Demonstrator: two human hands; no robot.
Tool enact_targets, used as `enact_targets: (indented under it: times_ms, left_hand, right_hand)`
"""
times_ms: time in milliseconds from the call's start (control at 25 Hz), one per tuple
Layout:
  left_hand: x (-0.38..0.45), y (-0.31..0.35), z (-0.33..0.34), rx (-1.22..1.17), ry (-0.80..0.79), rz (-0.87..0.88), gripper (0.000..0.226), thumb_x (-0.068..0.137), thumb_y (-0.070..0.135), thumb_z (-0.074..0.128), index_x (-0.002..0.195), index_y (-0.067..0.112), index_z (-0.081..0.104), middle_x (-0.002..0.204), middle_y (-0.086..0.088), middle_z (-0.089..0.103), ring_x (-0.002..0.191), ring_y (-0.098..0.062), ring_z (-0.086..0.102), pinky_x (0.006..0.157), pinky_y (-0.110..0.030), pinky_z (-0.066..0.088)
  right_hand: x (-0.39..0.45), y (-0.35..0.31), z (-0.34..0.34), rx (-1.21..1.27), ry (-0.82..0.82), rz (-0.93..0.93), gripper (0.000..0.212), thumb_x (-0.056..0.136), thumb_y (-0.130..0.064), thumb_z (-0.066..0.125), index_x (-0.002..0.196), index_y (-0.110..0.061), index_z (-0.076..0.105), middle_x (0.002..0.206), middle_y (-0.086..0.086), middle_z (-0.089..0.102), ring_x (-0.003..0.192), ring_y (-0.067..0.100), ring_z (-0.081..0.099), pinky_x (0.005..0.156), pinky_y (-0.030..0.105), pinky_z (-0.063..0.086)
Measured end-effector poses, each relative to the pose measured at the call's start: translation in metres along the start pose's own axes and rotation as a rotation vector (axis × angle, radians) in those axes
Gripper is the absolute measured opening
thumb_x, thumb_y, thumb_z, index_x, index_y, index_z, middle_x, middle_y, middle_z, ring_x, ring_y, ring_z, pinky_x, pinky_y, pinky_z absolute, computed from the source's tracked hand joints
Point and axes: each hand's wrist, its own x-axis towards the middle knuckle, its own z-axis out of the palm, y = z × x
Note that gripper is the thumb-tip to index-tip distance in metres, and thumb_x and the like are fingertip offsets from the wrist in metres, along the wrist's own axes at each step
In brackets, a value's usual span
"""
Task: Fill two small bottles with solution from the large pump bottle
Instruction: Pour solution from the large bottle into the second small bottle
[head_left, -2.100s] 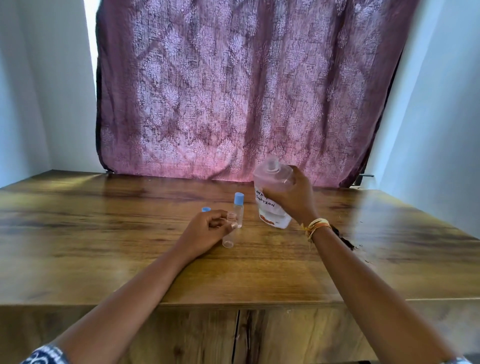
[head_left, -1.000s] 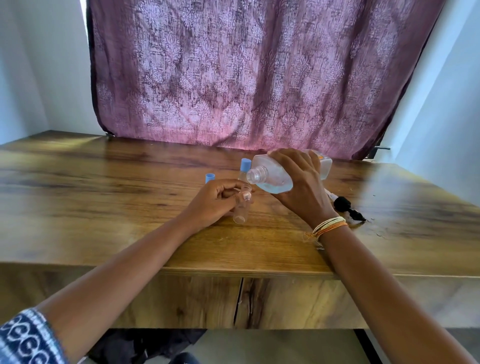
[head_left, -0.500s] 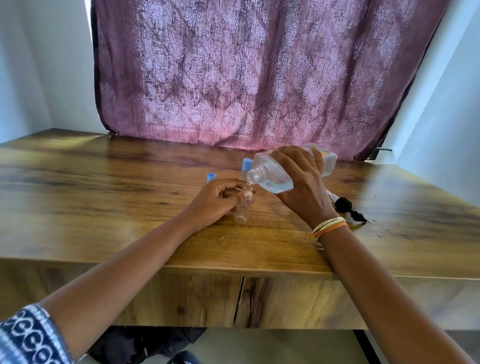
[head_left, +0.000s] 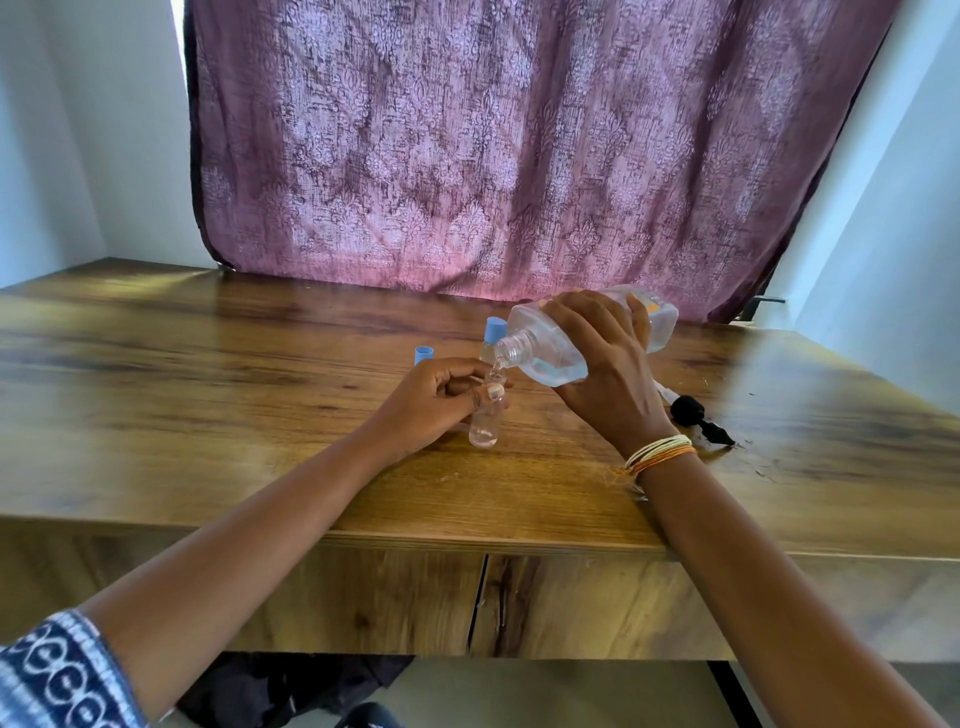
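Note:
My right hand (head_left: 608, 374) grips the large clear bottle (head_left: 550, 353), pump removed, tipped almost flat with its open neck pointing left and down. Clear liquid runs from the neck into a small open bottle (head_left: 485, 423) that stands on the wooden table (head_left: 208, 415). My left hand (head_left: 441, 397) pinches that small bottle near its top. A little liquid shows at its base. Just behind stands a second small bottle with a blue cap (head_left: 493, 332). A loose blue cap (head_left: 423, 355) rests on the table behind my left hand.
The black pump head (head_left: 696, 415) with its tube lies on the table to the right of my right wrist. A purple patterned curtain (head_left: 519, 145) hangs along the table's back edge. Pale walls close both sides.
The large bottle went from upright to tipped over the small open bottle, and liquid now streams from its neck. My left hand has stayed on the small bottle.

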Motion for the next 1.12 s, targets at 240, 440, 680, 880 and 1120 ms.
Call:
enact_targets:
  times_ms: [240, 440, 680, 880, 1120]
  left_hand:
    - [-0.0010, 0.0009, -0.0009, 0.001, 0.004, 0.000, 0.021, 0.089, 0.014, 0.062, 0.110, 0.014, 0.067, 0.105, -0.013, 0.074, 0.102, -0.025, 0.071, 0.089, -0.055, 0.055]
    - [-0.0020, 0.0031, -0.0003, -0.006, -0.001, -0.016, 0.025, 0.087, 0.017, 0.063, 0.112, 0.012, 0.067, 0.103, -0.012, 0.075, 0.099, -0.025, 0.072, 0.087, -0.056, 0.055]
    - [-0.0023, 0.0044, -0.0007, -0.007, -0.003, -0.024, 0.026, 0.088, 0.015, 0.063, 0.113, 0.010, 0.067, 0.104, -0.013, 0.075, 0.100, -0.024, 0.072, 0.086, -0.054, 0.056]
    - [-0.0031, 0.0054, 0.0002, 0.000, -0.006, -0.015, 0.025, 0.087, 0.016, 0.063, 0.111, 0.011, 0.067, 0.103, -0.014, 0.075, 0.098, -0.024, 0.072, 0.086, -0.053, 0.057]
    - [-0.0037, 0.0050, -0.0005, -0.016, -0.013, -0.017, 0.040, 0.076, 0.030, 0.066, 0.111, 0.010, 0.068, 0.103, -0.014, 0.075, 0.101, -0.024, 0.071, 0.088, -0.056, 0.055]
  right_hand:
    - [0.0003, -0.0002, -0.0006, -0.006, 0.016, -0.004, 0.057, 0.075, -0.029, 0.077, 0.124, -0.023, 0.051, 0.125, 0.003, 0.059, 0.123, 0.019, 0.044, 0.105, 0.064, 0.028]
    - [0.0002, -0.0006, -0.0009, -0.007, 0.022, -0.003, 0.056, 0.075, -0.030, 0.078, 0.124, -0.022, 0.052, 0.124, 0.002, 0.059, 0.123, 0.019, 0.044, 0.105, 0.064, 0.028]
    - [-0.0001, -0.0010, -0.0013, -0.014, 0.024, 0.000, 0.056, 0.074, -0.028, 0.079, 0.124, -0.021, 0.053, 0.124, 0.002, 0.059, 0.123, 0.019, 0.045, 0.107, 0.063, 0.026]
    - [-0.0002, -0.0019, -0.0026, -0.012, 0.022, 0.004, 0.053, 0.076, -0.032, 0.075, 0.124, -0.020, 0.055, 0.124, 0.003, 0.060, 0.123, 0.020, 0.045, 0.108, 0.063, 0.025]
    - [-0.0004, -0.0013, -0.0016, -0.015, 0.014, 0.013, 0.053, 0.076, -0.031, 0.074, 0.125, -0.021, 0.054, 0.125, 0.003, 0.060, 0.124, 0.020, 0.046, 0.109, 0.061, 0.024]
